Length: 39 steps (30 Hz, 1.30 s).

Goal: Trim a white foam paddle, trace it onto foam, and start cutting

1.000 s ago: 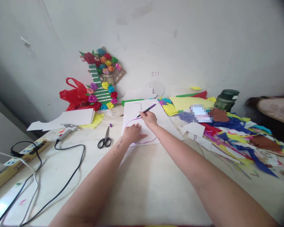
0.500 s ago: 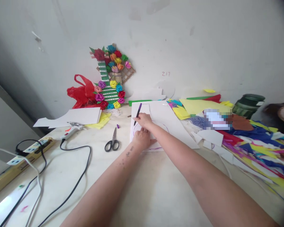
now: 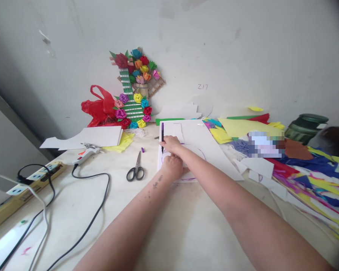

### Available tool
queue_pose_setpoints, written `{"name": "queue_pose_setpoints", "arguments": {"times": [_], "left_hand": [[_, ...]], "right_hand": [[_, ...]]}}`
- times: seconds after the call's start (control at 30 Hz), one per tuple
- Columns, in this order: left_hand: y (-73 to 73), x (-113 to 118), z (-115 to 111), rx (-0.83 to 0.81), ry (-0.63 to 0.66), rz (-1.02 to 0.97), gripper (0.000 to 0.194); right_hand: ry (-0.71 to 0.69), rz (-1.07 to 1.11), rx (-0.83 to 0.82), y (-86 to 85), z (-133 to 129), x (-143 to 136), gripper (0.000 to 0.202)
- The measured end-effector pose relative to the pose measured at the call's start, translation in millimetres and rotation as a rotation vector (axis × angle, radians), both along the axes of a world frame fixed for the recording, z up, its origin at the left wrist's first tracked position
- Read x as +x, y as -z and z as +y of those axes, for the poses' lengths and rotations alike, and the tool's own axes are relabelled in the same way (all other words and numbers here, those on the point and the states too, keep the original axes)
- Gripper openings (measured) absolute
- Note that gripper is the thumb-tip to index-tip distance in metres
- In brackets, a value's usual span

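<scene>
A purple marker (image 3: 162, 131) stands nearly upright in my right hand (image 3: 171, 144), its tip down at the left side of a white sheet (image 3: 214, 154). A purple curved line (image 3: 201, 149) runs over the sheet and shows again near its front edge. My left hand (image 3: 172, 166) presses on the sheet just in front of my right hand, thumb stretched out to the right; its fingertips are partly hidden. Left of the sheet lie black-handled scissors (image 3: 135, 172) and a small purple cap (image 3: 142, 149). A narrow white paper piece (image 3: 177, 131) rests at the sheet's back left.
A glue gun (image 3: 86, 155) with a black cord and a power strip (image 3: 36, 177) lie on the left, near white sheets (image 3: 101, 136). Paper-flower decorations (image 3: 132, 107) and a red bag (image 3: 100, 109) stand at the wall. Coloured scraps (image 3: 313, 180) and a green jar (image 3: 306, 128) are right.
The marker has tilted more upright, its tip shifting slightly down along the sheet's left side. My left hand stays on the sheet. The whole view has shifted a little.
</scene>
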<state>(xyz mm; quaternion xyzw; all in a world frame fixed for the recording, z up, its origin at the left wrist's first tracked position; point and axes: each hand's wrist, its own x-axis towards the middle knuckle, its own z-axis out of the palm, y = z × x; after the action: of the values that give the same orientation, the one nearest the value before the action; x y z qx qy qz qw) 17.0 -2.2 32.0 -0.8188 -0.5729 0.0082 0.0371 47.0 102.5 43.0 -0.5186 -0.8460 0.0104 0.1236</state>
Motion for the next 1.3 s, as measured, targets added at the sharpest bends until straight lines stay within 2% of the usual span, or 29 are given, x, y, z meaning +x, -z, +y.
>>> {"name": "queue_pose_setpoints", "arguments": {"times": [0.33, 0.87, 1.3], "left_hand": [[0.2, -0.4, 1.3, 0.000, 0.005, -0.009, 0.059], [-0.7, 0.3, 2.4, -0.013, -0.007, 0.002, 0.059], [0.8, -0.6, 4.5, -0.002, 0.004, 0.024, 0.060]], "right_hand": [[-0.021, -0.027, -0.010, 4.7, 5.6, -2.4, 0.039], [-0.047, 0.007, -0.085, -1.1, 2.5, -4.8, 0.039], [-0.024, -0.015, -0.051, -2.9, 8.5, -4.6, 0.037]]}}
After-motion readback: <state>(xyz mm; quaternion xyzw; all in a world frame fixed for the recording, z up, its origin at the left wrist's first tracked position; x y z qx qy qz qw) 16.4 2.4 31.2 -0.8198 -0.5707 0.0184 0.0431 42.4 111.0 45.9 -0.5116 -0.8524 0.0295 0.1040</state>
